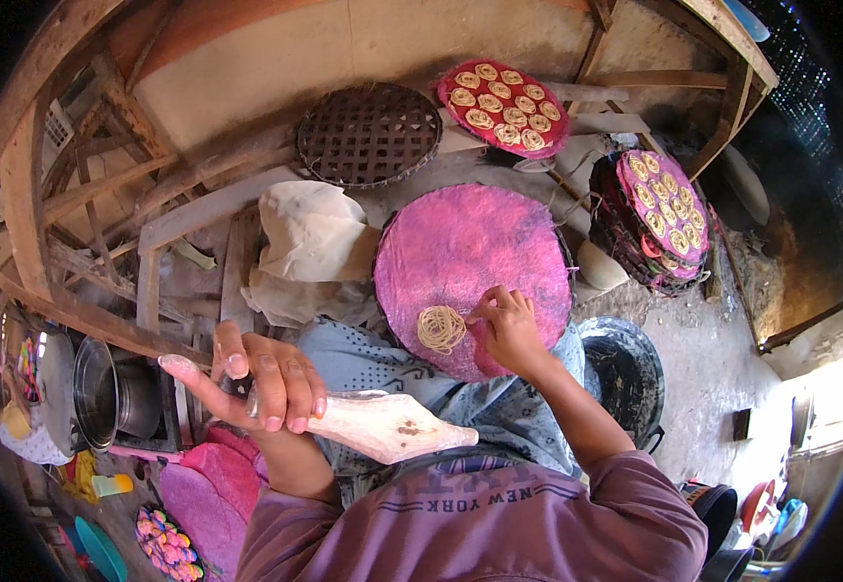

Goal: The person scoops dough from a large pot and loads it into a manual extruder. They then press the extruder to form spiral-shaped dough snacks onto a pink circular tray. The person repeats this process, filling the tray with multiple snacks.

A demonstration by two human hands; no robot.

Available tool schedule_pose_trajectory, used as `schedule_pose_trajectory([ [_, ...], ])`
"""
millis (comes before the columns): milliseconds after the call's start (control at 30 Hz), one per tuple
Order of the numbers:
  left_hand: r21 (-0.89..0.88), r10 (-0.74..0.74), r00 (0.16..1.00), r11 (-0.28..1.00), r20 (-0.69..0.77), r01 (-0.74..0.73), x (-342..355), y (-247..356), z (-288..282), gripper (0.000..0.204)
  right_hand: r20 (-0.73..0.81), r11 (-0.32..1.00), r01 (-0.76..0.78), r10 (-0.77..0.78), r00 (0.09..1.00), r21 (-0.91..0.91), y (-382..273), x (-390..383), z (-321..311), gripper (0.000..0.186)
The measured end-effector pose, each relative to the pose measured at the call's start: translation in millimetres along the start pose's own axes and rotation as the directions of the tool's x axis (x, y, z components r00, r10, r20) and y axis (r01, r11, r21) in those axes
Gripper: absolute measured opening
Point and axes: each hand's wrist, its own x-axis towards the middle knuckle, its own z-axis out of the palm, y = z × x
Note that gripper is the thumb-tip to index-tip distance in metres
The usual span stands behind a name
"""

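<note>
On my lap rests a round tray covered with pink cloth (pixel 480 233). One coiled nest of thin pale strands (pixel 441 330) lies near its front edge. My right hand (pixel 509 330) is over the cloth just right of the nest, fingers curled and tips close to the coil's edge. What they pinch, if anything, is too small to make out. At the lower left, my left hand (pixel 271 383) grips the wide end of a pale, tapered piping bag (pixel 383 427). Its narrow tip points right, above my lap and apart from the tray.
A red tray of several nests (pixel 504 107) and an empty dark lattice tray (pixel 368 134) lean at the back. More nests top a stack of trays (pixel 664 209) at right. A black bucket (pixel 625 373) stands beside my right forearm; metal pots (pixel 97 393) are left.
</note>
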Motion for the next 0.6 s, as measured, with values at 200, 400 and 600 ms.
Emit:
schedule_pose_trajectory([
  [200,-0.023,-0.009,1.000,1.000,0.024,0.010,1.0,-0.7,-2.7,0.066,0.040,0.997,0.058,-0.060,0.997,0.050,-7.7,-11.5,-3.9,0.016],
  [400,-0.033,-0.008,1.000,0.999,0.027,0.009,1.9,-1.9,-4.2,0.069,0.089,0.989,0.147,-0.149,0.985,0.022,-27.3,-29.3,-2.9,0.018],
  [600,-0.043,-0.016,1.000,0.999,0.002,0.016,0.7,-3.1,-3.2,0.070,0.072,0.994,0.108,-0.108,0.992,0.006,-27.1,-31.0,0.7,0.019],
])
